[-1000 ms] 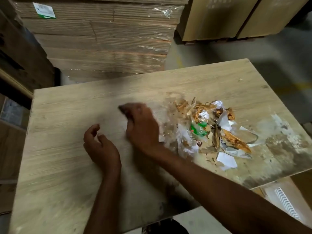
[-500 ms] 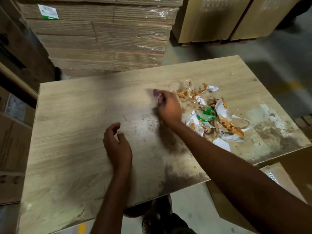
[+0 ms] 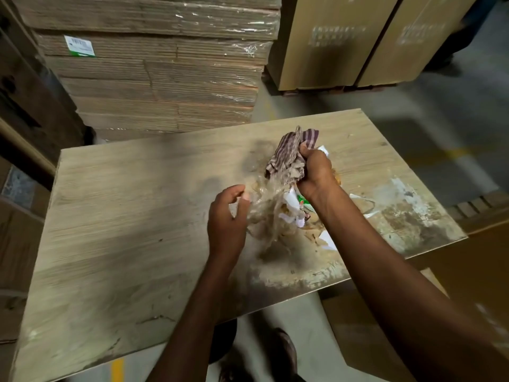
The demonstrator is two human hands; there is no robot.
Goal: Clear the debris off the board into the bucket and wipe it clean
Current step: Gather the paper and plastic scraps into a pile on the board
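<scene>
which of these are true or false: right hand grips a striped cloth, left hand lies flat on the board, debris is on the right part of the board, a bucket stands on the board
1. The right hand grips a crumpled striped cloth. True.
2. The left hand lies flat on the pale wooden board. False: its fingers curl at the clear plastic film.
3. The paper and plastic debris is on the board's right part. True.
4. A bucket stands on the board. False: none is visible there.

Dim warehouse light, warm brownish cast. Soft shadows on board [image 3: 137,216] beneath hands. Glare on shrink-wrapped cardboard stack [image 3: 165,78]. Motion blur at frame edges; box print illegible. Wide-angle bowing at corners.
</scene>
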